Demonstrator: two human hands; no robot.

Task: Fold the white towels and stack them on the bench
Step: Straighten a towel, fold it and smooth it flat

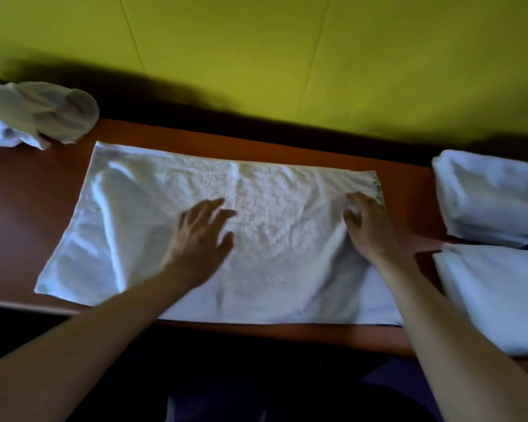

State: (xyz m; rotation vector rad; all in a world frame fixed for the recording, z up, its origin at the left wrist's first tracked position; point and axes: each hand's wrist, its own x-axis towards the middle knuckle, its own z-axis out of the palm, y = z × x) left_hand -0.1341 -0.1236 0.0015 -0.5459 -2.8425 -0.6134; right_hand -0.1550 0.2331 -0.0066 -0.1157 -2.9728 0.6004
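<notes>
Two hands lie on the spread towel (pixel 214 226): left hand (pixel 203 236) flat, fingers splayed, near its middle; right hand (pixel 368 226) bunching terry near the right end. Judged step: smoothing; next needs a crosswise fold. Folded towels (pixel 485 193) sit right on the bench (pixel 28 193); a crumpled towel (pixel 37 114) far left.

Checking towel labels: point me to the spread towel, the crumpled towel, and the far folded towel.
spread towel (pixel 128 239): head view, bare left half of the cloth.
crumpled towel (pixel 40 114): head view, middle of the heap at far left.
far folded towel (pixel 488 196): head view, top face, right side of the bench.
</notes>
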